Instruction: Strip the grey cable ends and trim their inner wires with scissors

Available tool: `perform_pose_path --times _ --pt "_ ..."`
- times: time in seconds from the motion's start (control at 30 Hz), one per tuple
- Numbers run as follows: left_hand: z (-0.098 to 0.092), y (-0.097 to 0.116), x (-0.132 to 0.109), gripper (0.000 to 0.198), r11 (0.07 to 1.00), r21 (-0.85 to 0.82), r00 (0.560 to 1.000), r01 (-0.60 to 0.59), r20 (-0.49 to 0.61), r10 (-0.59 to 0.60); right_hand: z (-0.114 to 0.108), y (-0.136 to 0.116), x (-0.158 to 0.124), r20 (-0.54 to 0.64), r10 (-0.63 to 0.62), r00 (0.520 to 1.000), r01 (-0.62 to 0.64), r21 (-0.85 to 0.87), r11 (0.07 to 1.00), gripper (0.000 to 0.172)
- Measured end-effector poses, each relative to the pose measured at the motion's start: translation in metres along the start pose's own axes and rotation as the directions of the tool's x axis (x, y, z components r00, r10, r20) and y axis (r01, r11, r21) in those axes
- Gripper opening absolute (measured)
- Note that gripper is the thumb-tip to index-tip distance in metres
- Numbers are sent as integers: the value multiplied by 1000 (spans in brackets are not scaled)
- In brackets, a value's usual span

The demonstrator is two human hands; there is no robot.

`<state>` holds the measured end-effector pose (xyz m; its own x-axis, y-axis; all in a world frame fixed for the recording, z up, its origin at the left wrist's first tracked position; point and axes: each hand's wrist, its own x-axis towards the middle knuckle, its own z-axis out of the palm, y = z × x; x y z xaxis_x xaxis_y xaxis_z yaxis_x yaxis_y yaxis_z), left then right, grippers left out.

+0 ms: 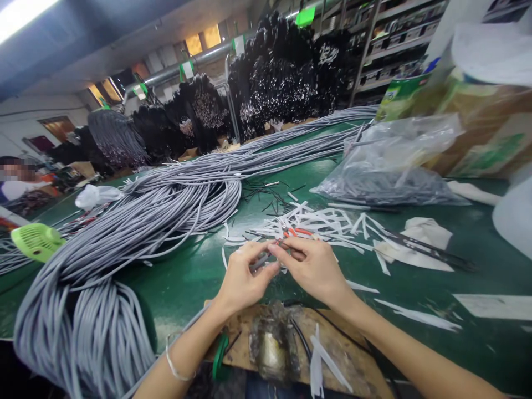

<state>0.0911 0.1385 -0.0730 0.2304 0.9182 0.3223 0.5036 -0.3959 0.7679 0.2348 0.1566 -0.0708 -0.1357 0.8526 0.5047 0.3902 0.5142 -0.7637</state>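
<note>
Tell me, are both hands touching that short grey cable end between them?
Touching. The head view shows the left hand and the right hand both pinching the grey cable end with their fingertips, above the green table.

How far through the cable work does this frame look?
Done: a heap of white strips and black offcuts lies on the green table, suggesting many ends are finished. In hand: the left hand and right hand pinch one grey cable end. Left: the large grey cable bundle looks mostly unprocessed, though its ends cannot be seen.
</note>
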Motion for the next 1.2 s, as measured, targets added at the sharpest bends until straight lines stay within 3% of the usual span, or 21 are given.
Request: perform_pose_path --times 0.07,0.23,0.37,0.5,0.67,0.8,0.93,1.03,1.07,1.1,1.2 --pt "1 -1 0 36 1000 -18 1000 9 9 -8 0 -1 0 5 0 1000 -1 7 1000 35" --pt "3 -5 2 32 961 -226 985 156 -30 -167 4 -1 -2 50 19 999 -22 77 997 32" --pt "4 -1 4 30 892 -400 960 210 -86 -265 8 0 -4 27 83 996 -85 91 992 31" --pt "2 1 6 25 789 -566 918 239 -134 -374 10 -1 -4 78 143 987 -153 141 978 31" --pt "0 -1 6 28 626 -723 876 293 -60 -478 12 -2 -4 86 142 986 -152 128 980 32" --pt "-1 2 8 31 579 -758 865 300 -39 -500 13 1 -3 121 162 979 -175 112 978 32" --pt "-5 2 13 29 641 -703 887 308 -32 -461 4 8 1 273 174 946 -181 3 983 34" --pt "-12 -5 15 20 805 -520 911 284 -115 -395 -7 14 2 547 164 821 -55 -209 976 27" --pt "-15 -8 14 19 859 -426 915 284 -147 -375 -10 16 3 605 160 780 6 -262 965 21" --pt "-17 -11 14 18 904 -318 919 285 -178 -352 -13 18 4 621 158 768 57 -313 948 17" --pt "-20 -15 10 15 964 10 935 264 -249 -253 -17 22 9 410 222 885 56 -566 823 20"
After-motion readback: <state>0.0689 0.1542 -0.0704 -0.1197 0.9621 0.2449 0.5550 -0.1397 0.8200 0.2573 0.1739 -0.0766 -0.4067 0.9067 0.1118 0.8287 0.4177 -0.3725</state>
